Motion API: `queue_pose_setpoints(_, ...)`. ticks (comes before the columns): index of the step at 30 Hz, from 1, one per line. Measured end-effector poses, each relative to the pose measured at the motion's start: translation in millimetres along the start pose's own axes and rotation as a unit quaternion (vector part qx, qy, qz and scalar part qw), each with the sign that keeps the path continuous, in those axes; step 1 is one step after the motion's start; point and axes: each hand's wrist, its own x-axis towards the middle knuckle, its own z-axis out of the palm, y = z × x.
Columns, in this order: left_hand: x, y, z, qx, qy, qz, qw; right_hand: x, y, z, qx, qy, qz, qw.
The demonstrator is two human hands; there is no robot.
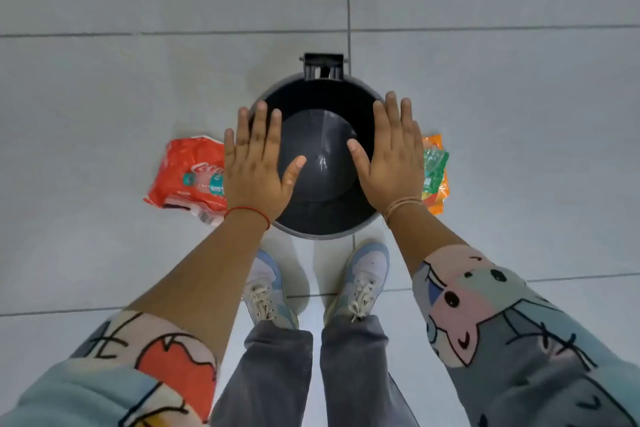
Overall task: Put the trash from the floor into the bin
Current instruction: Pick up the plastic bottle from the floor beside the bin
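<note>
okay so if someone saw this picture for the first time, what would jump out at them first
Two open hands, the left hand and right hand, spread flat above an empty dark bin at the centre. Bright litter flanks it on the grey tiles: a red wrapper at left, an orange-and-green wrapper at right.

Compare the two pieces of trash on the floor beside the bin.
The red wrapper lies left of the bin; the orange wrapper lies right of it. The red wrapper shows far more of itself and carries white script lettering; the orange wrapper is a narrow strip with green print, mostly hidden behind the right hand. Both are crumpled plastic packaging on the tiles, untouched.
</note>
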Motion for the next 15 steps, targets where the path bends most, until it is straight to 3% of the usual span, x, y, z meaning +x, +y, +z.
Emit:
queue_pose_setpoints(10,1,2,30,0.019,0.04,-0.04,0.998,-6,22,39,-0.024,0.048,-0.012,0.998)
queue_pose_setpoints(13,0,4,29,0.02,0.042,-0.043,0.998,-6,23,36,0.109,0.112,0.025,0.987)
queue_pose_setpoints(15,0,4,29,0.018,0.045,-0.038,0.998,-3,30,33,0.238,0.213,0.138,0.938)
